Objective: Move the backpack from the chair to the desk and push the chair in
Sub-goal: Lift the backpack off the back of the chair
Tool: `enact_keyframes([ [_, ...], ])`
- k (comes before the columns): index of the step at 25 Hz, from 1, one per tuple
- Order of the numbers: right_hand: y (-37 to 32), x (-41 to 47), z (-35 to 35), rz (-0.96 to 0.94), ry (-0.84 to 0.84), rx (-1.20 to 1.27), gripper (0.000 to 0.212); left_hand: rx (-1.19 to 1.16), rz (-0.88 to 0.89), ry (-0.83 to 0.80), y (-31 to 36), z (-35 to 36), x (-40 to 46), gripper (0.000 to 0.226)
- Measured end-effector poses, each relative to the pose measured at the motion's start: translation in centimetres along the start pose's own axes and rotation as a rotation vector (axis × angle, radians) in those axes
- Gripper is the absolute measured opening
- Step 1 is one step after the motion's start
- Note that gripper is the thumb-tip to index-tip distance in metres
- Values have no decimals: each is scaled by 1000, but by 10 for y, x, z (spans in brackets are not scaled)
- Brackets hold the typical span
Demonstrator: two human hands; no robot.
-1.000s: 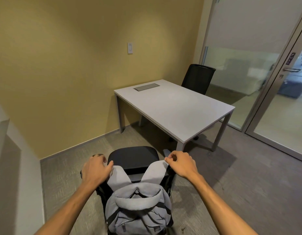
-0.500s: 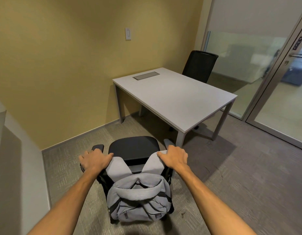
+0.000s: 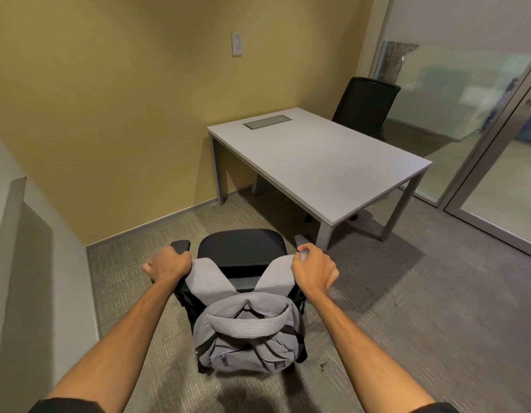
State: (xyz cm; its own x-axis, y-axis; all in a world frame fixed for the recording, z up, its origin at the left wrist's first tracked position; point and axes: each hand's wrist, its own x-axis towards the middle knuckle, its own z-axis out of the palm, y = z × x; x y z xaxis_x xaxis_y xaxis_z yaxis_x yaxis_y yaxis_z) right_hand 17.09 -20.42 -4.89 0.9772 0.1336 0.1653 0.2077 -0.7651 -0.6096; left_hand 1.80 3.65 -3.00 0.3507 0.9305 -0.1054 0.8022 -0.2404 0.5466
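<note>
A grey backpack (image 3: 248, 338) hangs on the back of a black office chair (image 3: 242, 247), its two straps looped over the backrest. My left hand (image 3: 169, 263) is closed around the left strap at the top corner of the backrest. My right hand (image 3: 315, 271) grips the right strap at the other corner. The chair stands on the carpet, apart from the pale grey desk (image 3: 315, 162), whose near corner is just beyond the chair's right armrest. The desk top holds only a flush metal cable hatch (image 3: 266, 122).
A second black chair (image 3: 364, 105) is tucked at the desk's far side. The yellow wall is on the left, a grey ledge (image 3: 23, 263) at near left, and a glass partition and door (image 3: 496, 162) on the right. Open carpet lies right of the chair.
Both hands have shifted outward along the straps to the backrest corners. The view has risen a little, so the backpack sits lower and fuller in frame.
</note>
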Motion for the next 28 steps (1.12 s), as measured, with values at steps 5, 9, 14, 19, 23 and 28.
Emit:
enact_keyframes([
  [5,2,0,7,-7,52,-7,21,-598,-115,4,-38,-19,7,38],
  [9,5,0,8,-7,43,22,21,-704,-183,108,-48,-20,-8,47],
  [14,7,0,6,-3,51,31,21,-737,-253,266,-43,-13,-27,32],
  [19,5,0,7,1,47,35,23,-767,-344,359,-41,-20,-31,37],
  [23,3,-4,6,0,49,61,23,-928,-499,404,-43,-19,-42,33],
  [28,5,-4,-1,64,37,195,27,-1070,-510,308,-55,-19,-60,31],
])
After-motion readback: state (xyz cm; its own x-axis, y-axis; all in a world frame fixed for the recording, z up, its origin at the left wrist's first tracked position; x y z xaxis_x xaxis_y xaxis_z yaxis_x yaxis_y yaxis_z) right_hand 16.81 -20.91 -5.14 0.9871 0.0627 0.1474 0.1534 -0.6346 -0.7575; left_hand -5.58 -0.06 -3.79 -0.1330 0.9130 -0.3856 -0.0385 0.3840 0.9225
